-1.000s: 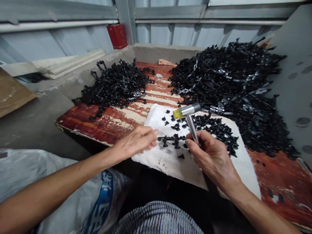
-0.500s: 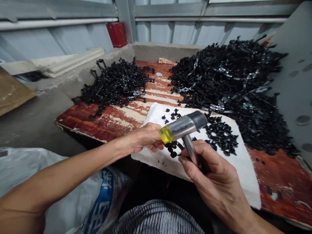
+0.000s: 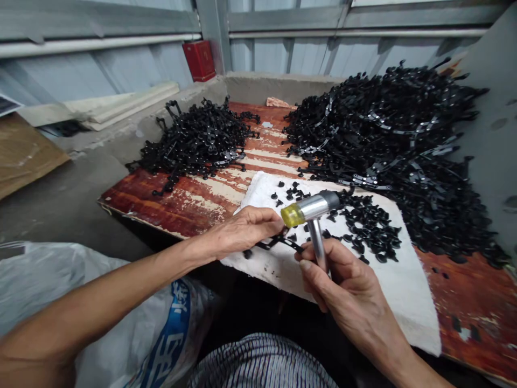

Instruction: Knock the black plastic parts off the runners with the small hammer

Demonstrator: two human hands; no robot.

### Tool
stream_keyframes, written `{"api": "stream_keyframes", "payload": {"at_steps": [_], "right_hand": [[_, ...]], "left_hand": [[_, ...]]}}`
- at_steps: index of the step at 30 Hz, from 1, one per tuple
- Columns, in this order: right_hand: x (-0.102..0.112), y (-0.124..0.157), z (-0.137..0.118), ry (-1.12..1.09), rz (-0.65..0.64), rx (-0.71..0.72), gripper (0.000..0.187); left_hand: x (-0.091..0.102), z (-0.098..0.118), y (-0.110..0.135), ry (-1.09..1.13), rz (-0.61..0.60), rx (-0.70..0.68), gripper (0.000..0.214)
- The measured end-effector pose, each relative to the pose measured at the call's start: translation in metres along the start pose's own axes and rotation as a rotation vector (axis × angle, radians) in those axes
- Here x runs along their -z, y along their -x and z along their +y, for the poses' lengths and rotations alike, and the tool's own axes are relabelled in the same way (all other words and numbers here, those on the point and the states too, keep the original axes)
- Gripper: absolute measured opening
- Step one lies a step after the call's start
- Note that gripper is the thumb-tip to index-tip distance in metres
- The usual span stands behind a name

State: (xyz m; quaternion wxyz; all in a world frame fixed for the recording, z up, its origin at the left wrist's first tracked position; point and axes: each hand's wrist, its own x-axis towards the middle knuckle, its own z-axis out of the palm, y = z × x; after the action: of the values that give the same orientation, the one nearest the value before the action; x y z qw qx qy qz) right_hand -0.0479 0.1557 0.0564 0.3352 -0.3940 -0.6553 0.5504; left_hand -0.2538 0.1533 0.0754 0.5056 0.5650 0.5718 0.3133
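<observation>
My right hand [image 3: 343,283] grips the metal handle of a small hammer [image 3: 311,209] with a steel head and a yellow plastic face. The head hovers just above a white foam pad [image 3: 407,280]. My left hand [image 3: 244,230] pinches one end of a black plastic strip [image 3: 283,242] that lies on the pad under the hammer. Several small black caps [image 3: 363,223] are scattered on the pad to the right of the hammer.
The pad lies on a worn red board [image 3: 181,202]. A small heap of black strips [image 3: 200,140] sits at the back left, a big heap [image 3: 399,140] at the back right. A white printed sack [image 3: 133,334] is at my lower left. A red box [image 3: 198,60] stands against the wall.
The hammer rose and swung toward me, then came back down close to the strip. My left hand shifted right and now pinches the strip's end.
</observation>
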Motion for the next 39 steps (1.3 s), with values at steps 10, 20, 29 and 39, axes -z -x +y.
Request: {"api": "stream_keyframes", "payload": {"at_steps": [10,20,29,39], "right_hand": [[0.008,-0.003,-0.002,0.054,-0.014,0.014,0.015],[0.053,0.015,0.024,0.883,0.040,0.511,0.042],[0.062,0.018,0.026,1.118,0.050,0.574,0.048],[0.069,0.023,0.035,0.799,0.207,0.455,0.035]], "left_hand": [[-0.013,0.005,-0.004,-0.032,-0.115,0.161,0.015],[0.007,-0.006,0.008,-0.143,-0.091,0.233,0.025],[-0.002,-0.005,-0.001,-0.161,-0.165,0.191,0.032],[-0.010,-0.001,-0.022,-0.145,-0.283,0.143,0.032]]}}
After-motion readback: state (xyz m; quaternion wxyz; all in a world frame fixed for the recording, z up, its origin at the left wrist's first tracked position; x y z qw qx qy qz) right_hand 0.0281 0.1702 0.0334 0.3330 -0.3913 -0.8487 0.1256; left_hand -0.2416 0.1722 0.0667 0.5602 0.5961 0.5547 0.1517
